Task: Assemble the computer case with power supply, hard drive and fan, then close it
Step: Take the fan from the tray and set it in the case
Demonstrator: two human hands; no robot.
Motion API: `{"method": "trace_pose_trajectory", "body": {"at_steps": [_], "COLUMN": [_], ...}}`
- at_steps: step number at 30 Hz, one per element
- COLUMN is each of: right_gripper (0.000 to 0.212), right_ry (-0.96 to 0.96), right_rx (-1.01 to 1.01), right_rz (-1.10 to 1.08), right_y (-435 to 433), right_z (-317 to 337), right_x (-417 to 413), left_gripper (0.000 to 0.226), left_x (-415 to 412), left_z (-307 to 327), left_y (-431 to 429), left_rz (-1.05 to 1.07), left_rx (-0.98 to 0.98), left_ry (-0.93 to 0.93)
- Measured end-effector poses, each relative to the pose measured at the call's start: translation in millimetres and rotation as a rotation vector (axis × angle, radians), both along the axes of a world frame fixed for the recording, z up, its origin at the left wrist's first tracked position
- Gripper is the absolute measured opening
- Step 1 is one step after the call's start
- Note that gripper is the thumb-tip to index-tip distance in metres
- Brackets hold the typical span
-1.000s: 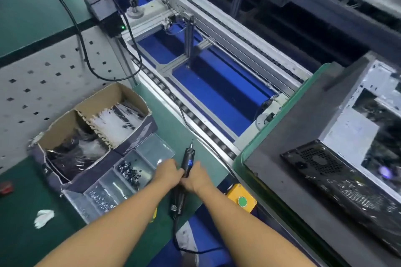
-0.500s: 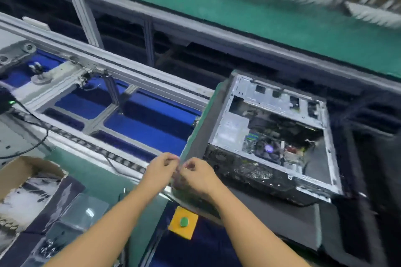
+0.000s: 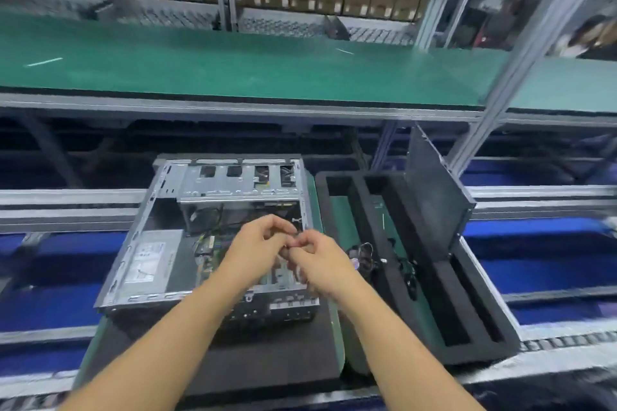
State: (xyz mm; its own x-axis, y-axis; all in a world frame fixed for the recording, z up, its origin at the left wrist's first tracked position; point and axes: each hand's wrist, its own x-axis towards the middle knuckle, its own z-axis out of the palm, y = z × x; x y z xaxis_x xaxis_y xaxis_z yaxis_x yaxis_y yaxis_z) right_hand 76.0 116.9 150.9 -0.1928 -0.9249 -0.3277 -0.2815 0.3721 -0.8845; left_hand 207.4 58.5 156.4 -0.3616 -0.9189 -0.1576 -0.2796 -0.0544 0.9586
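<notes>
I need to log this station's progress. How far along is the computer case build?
Done: a power supply already sits in the open case. In hand: the left hand and right hand meet over the case, pinching something too small to identify. Left: the dark side panel stands in the foam tray, so closing remains. Hard drive and fan: unclear.

Both bare forearms entered from the lower edge and converged toward the twelve o'clock direction. The left hand (image 3: 258,245) was curled, its fingertips pinched toward the right hand (image 3: 320,265), which lay at its three o'clock side. The fingertips of the two hands met; whatever they pinched was too small to identify.
</notes>
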Motion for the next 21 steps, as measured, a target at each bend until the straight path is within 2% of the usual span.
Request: {"method": "trace_pose_trajectory", "body": {"at_steps": [7, 9, 11, 13, 15, 18, 21], "right_gripper": [0.022, 0.024, 0.028, 0.033, 0.044, 0.068, 0.071], "right_ry": [-0.009, -0.054, -0.075, -0.076, -0.087, -0.146, -0.29], "right_rx": [0.074, 0.117, 0.171, 0.234, 0.278, 0.389, 0.466], "right_rz": [-0.125, -0.141, -0.169, -0.2, -0.239, -0.299, -0.382], "right_y": [-3.2, -6.2, -9.9, -14.6, -19.5, -24.9, -29.1], "right_z": [-34.9, -51.4, -71.4, -92.7, -116.5, -148.6, -177.6], "right_x": [-113.4, -136.0, -152.1, -163.0, -169.4, -170.5, -168.4], "left_gripper": [0.043, 0.049, 0.053, 0.046, 0.035, 0.044, 0.046], "left_x": [-121.6, -144.7, -159.0, -169.1, -180.2, -192.9, -194.8], "left_z": [-37.8, -53.8, -70.2, -86.3, -102.0, -122.2, -138.2], "left_y": [-10.0, -13.1, -15.0, -17.4, -19.4, -20.9, -18.7], "left_rz": [-0.101, -0.122, -0.188, -0.202, -0.181, -0.17, -0.182], "left_rx": [0.053, 0.036, -0.021, -0.046, 0.004, 0.183, 0.286], "left_ry": [-0.058, -0.157, -0.338, -0.446, -0.475, -0.537, -0.547]}}
